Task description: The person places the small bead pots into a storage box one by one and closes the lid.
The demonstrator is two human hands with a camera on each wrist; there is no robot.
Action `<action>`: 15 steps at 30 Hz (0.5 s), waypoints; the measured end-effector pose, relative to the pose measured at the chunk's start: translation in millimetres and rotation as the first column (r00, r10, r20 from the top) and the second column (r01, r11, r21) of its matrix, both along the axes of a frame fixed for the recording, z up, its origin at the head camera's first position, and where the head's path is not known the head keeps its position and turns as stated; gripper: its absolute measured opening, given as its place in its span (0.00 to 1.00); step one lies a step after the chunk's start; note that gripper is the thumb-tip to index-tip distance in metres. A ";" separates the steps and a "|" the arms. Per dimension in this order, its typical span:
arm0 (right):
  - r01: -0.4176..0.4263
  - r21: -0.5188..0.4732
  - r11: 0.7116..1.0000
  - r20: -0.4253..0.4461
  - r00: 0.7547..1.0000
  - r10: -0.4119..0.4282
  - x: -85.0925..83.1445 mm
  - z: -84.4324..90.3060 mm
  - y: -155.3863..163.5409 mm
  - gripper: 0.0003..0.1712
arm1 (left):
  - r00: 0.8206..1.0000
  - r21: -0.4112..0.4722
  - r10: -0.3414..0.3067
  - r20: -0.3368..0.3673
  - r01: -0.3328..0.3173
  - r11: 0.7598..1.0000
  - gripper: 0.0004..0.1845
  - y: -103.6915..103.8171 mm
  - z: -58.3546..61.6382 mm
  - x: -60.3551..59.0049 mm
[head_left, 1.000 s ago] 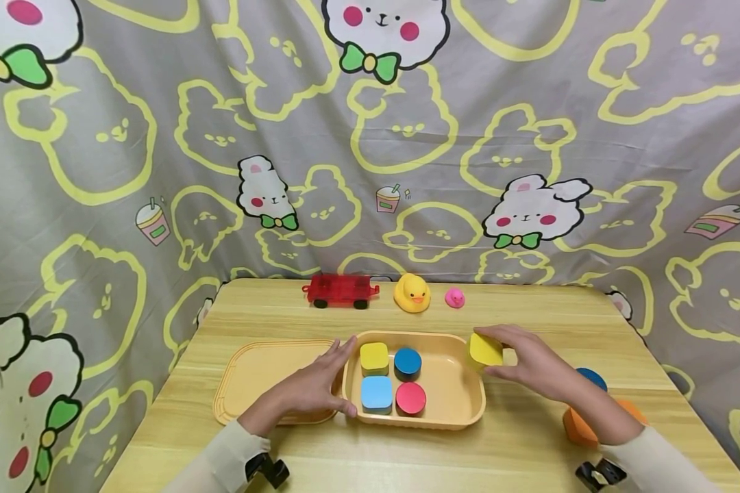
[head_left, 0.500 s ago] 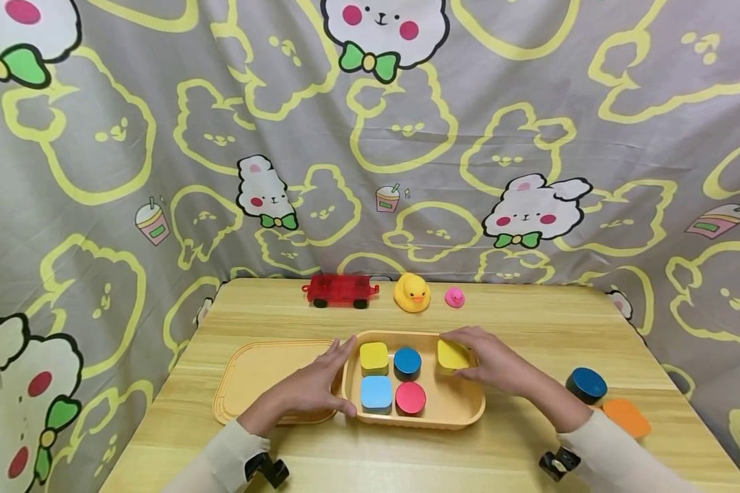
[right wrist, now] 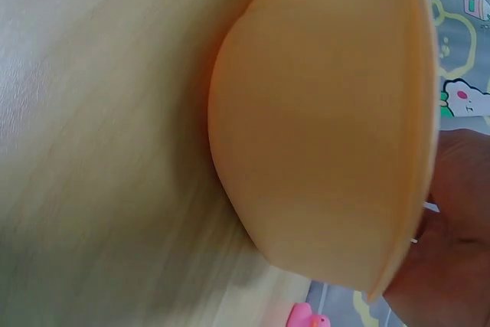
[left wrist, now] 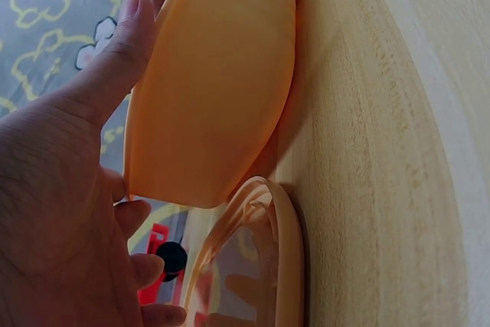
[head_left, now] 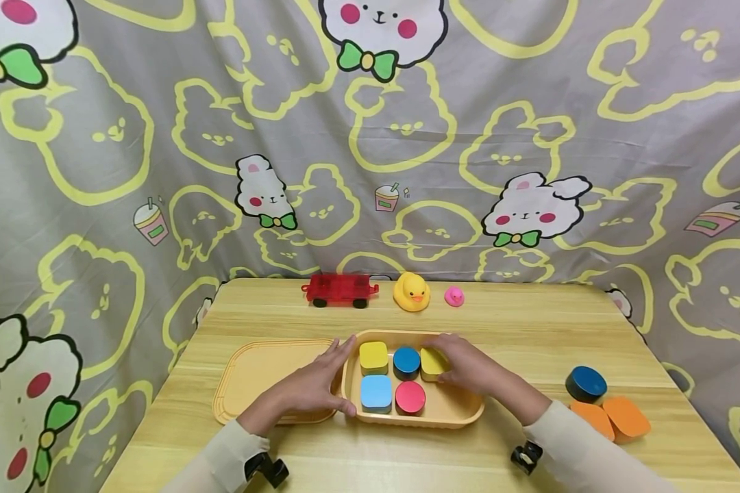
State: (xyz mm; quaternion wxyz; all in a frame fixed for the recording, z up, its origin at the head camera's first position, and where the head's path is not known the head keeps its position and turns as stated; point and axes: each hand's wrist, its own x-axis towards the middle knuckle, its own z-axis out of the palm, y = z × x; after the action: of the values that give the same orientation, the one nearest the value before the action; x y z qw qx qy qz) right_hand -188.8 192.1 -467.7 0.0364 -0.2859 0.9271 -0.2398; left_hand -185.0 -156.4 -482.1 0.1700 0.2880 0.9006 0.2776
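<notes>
A: Head view first. What is in hand?

B: The right hand (head_left: 465, 366) is inside the tray (head_left: 456, 409), fingers curled over a yellow block (head_left: 430, 361) and grasping it. The block sits low in the tray's far row, just right of the dark blue round block (head_left: 406, 361). In the same tray are a second yellow block (head_left: 373, 356), a light blue block (head_left: 377, 392) and a red round block (head_left: 410, 396).

A: And the left?

B: The left hand (head_left: 314, 383) lies with straight fingers against the tray's left wall, thumb along the near rim. It clasps nothing. It rests partly over the lid (head_left: 253, 373) lying flat beside the tray.

A: Do the wrist views add anything?

B: The left wrist view shows the thumb (left wrist: 115, 51) pressed on the tray's outer wall, and the lid's rim just below it. The right wrist view gives only the tray's underside and a part of the hand; the block is hidden there, and I cannot tell the grip from it.

A: Surface and surroundings?

B: A light wooden table (head_left: 530, 329). At its far edge are a red toy car (head_left: 340, 290), a yellow duck (head_left: 411, 293) and a small pink duck (head_left: 454, 297). At the right are a dark blue round piece (head_left: 586, 383) and two orange pieces (head_left: 613, 418). A grey cartoon-print cloth (head_left: 530, 103) hangs behind and at the sides.
</notes>
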 end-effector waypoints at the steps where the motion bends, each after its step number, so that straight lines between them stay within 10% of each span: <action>1: 0.005 0.000 1.000 0.005 1.000 -0.005 -0.6 -1.1 -1.2 0.36 | 1.000 0.001 -0.001 0.000 0.001 1.000 0.70 -0.1 0.0 -0.1; 15: 0.062 -0.022 0.998 0.048 0.997 -0.061 0.8 3.3 -2.5 0.37 | 1.000 0.005 -0.001 0.004 0.001 1.000 0.70 -0.3 -0.7 -0.1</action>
State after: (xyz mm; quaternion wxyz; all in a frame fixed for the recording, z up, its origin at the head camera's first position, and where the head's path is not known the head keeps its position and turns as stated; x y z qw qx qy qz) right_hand -188.0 189.6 -464.4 0.0473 -0.2520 0.9314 -0.2583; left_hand -185.1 -156.7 -482.7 0.1713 0.2883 0.8995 0.2802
